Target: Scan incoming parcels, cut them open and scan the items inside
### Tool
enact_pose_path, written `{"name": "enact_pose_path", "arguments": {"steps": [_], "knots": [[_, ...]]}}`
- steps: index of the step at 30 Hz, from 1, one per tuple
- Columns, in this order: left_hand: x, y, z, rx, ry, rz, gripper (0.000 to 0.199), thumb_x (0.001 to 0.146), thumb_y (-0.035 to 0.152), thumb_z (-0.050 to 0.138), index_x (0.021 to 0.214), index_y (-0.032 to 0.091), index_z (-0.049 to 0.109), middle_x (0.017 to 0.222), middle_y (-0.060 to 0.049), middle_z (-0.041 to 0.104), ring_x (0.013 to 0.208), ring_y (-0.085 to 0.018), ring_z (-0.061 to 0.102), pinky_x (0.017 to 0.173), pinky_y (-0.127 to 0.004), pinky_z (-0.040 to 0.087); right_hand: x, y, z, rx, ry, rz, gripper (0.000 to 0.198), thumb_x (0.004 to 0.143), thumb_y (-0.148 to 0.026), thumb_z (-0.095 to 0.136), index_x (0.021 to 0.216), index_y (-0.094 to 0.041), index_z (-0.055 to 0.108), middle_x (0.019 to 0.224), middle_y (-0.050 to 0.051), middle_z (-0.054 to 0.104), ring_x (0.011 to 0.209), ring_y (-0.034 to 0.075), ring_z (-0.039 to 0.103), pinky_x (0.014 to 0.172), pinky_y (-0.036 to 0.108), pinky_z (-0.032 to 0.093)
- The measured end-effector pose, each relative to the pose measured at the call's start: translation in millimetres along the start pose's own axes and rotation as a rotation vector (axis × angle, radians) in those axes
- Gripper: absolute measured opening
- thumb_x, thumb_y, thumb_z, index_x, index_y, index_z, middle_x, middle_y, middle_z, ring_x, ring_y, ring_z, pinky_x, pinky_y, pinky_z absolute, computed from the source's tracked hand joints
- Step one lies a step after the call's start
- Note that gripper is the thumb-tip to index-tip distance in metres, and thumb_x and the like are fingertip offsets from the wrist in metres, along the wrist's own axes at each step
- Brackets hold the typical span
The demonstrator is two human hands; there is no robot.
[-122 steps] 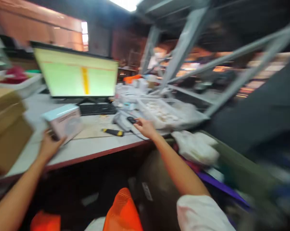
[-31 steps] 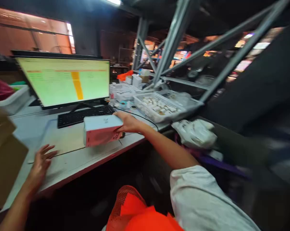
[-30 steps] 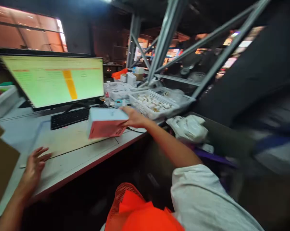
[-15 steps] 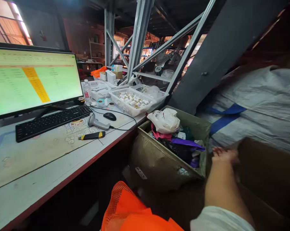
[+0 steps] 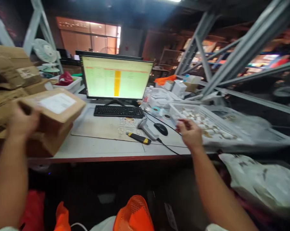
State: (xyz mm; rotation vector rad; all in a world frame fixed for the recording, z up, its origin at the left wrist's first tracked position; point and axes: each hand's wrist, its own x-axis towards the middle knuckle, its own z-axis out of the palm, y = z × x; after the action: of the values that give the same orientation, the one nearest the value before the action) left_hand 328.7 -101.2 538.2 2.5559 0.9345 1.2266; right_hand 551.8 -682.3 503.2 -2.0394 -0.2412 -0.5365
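Upper L of frame: stacked cartons point(image 5: 13, 69). Below, L hand's point(image 5: 23, 123) grip is closed on the near L corner of a labelled carton point(image 5: 57, 112), label up, prob. so it's readable; a lower carton point(image 5: 57, 141) sits under it, contact unclear w/ blur. Mid-frame, keyboard point(image 5: 119, 111) fronts the monitor point(image 5: 100, 80), likely for typing in view of the screen; utility knife point(image 5: 138, 138), scanner point(image 5: 147, 130) & mouse point(image 5: 161, 129) lie R of it on the tabletop point(image 5: 87, 147), prob. for quick reach. R of centre, R hand's point(image 5: 191, 134) grip is loose, half-open, nothing visible in it, just beside the crate point(image 5: 173, 112).
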Motion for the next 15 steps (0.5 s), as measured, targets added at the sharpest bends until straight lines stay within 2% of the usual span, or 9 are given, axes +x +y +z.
{"name": "enact_pose_path", "arguments": {"steps": [2, 4, 6, 8, 10, 12, 15], "knots": [[-22.2, 15.9, 7.8, -0.096, -0.011, 0.151, 0.058, 0.09, 0.047, 0.066, 0.133, 0.011, 0.054, 0.13, -0.013, 0.062, 0.121, -0.032, 0.059, 0.108, -0.059, 0.049, 3.6, -16.3, 57.2, -0.173, -0.218, -0.119, 0.039, 0.09, -0.044, 0.054, 0.116, -0.016, 0.063, 0.1, 0.012, 0.07, 0.088, 0.026, 0.068, 0.087, 0.041, 0.055], [-49.2, 41.6, 22.4, -0.212, -0.03, 0.394, 0.055, 0.087, 0.049, 0.07, 0.13, 0.017, 0.058, 0.143, -0.014, 0.055, 0.136, -0.037, 0.049, 0.12, -0.061, 0.035, 3.1, -23.1, 100.8, -0.399, -0.322, -0.172, 0.046, 0.092, -0.042, 0.054, 0.128, -0.013, 0.062, 0.12, 0.018, 0.068, 0.108, 0.03, 0.066, 0.099, 0.044, 0.051], [-77.2, 62.8, 34.2, -0.251, 0.014, 0.421, 0.067, 0.081, 0.046, 0.077, 0.138, 0.022, 0.053, 0.159, -0.015, 0.039, 0.149, -0.042, 0.032, 0.125, -0.063, 0.026, 0.0, -22.0, 129.3, -0.616, -0.374, -0.112, 0.058, 0.095, -0.045, 0.055, 0.142, -0.01, 0.054, 0.138, 0.023, 0.059, 0.126, 0.036, 0.059, 0.106, 0.047, 0.046], [-103.8, 72.2, 40.3, -0.277, 0.069, 0.372, 0.085, 0.075, 0.044, 0.084, 0.147, 0.024, 0.044, 0.168, -0.016, 0.023, 0.156, -0.045, 0.015, 0.127, -0.066, 0.016, -4.8, -16.0, 145.0, -0.771, -0.412, 0.003, 0.07, 0.097, -0.05, 0.056, 0.152, -0.009, 0.043, 0.147, 0.026, 0.052, 0.132, 0.04, 0.055, 0.107, 0.049, 0.045], [-129.3, 72.1, 43.8, -0.314, 0.118, 0.296, 0.101, 0.071, 0.044, 0.089, 0.153, 0.022, 0.034, 0.169, -0.019, 0.014, 0.158, -0.045, 0.007, 0.128, -0.065, 0.012, -9.5, -7.7, 152.2, -0.842, -0.462, 0.105, 0.075, 0.096, -0.052, 0.057, 0.155, -0.009, 0.038, 0.144, 0.026, 0.054, 0.131, 0.04, 0.057, 0.104, 0.049, 0.047], [-153.7, 69.0, 49.0, -0.376, 0.169, 0.169, 0.113, 0.069, 0.045, 0.091, 0.158, 0.02, 0.024, 0.169, -0.022, 0.011, 0.159, -0.042, 0.008, 0.129, -0.062, 0.013, -11.4, 0.8, 155.3, -0.865, -0.503, 0.164, 0.072, 0.096, -0.052, 0.059, 0.15, -0.008, 0.041, 0.138, 0.024, 0.06, 0.129, 0.039, 0.059, 0.102, 0.047, 0.049], [-182.2, 67.1, 62.5, -0.494, 0.173, -0.097, 0.126, 0.071, 0.04, 0.091, 0.162, 0.019, 0.008, 0.169, -0.025, 0.011, 0.159, -0.039, 0.012, 0.13, -0.058, 0.015, -6.6, 9.1, 156.8, -0.893, -0.515, 0.181, 0.059, 0.097, -0.044, 0.057, 0.142, -0.006, 0.049, 0.133, 0.025, 0.064, 0.127, 0.038, 0.06, 0.099, 0.043, 0.05]]}}
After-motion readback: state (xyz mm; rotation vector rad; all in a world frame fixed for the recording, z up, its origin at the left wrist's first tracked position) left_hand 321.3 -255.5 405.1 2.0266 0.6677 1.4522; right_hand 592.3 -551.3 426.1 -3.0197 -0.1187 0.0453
